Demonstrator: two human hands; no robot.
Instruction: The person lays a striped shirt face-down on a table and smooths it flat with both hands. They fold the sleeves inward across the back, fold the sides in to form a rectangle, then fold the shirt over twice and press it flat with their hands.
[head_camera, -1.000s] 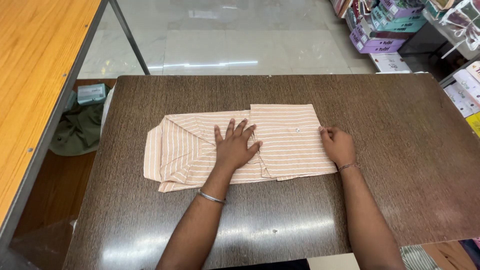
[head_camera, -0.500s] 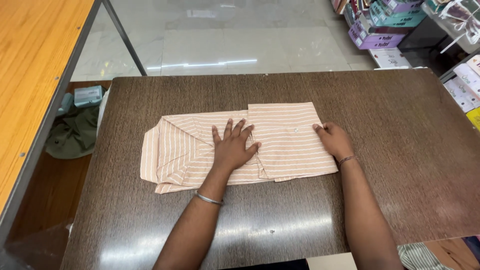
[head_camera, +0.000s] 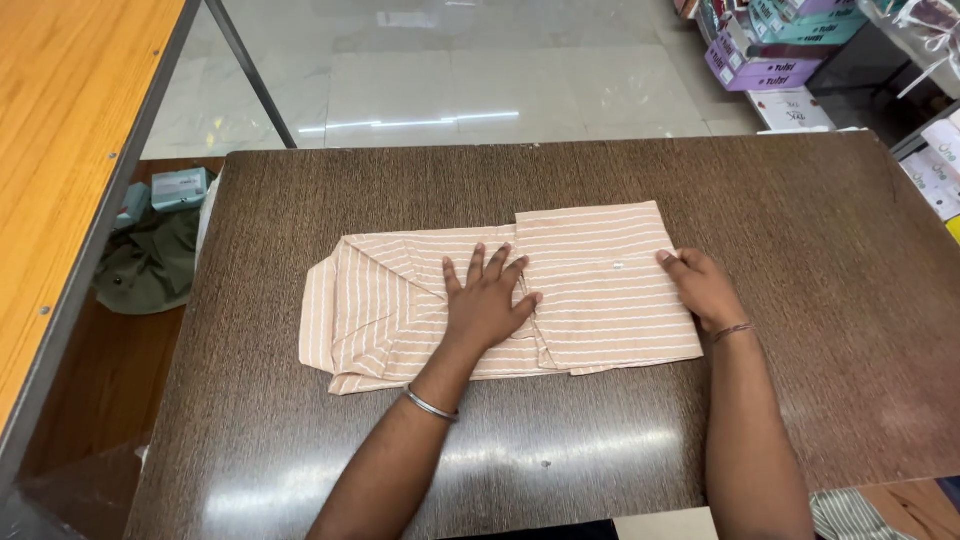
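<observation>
Bare forearms; a metal bangle and a thin wrist thread.

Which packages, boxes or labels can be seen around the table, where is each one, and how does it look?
Purple and teal cardboard boxes: stacked on the floor at the top right, rectangular.
White flat carton: in front of that stack, with small red print.
White packages: at the right edge beside the brown wooden table, partly cut off.
Small pale teal box: left of the table, lying on dark green cloth.
Tiny white label: on the peach striped folded shirt.
</observation>
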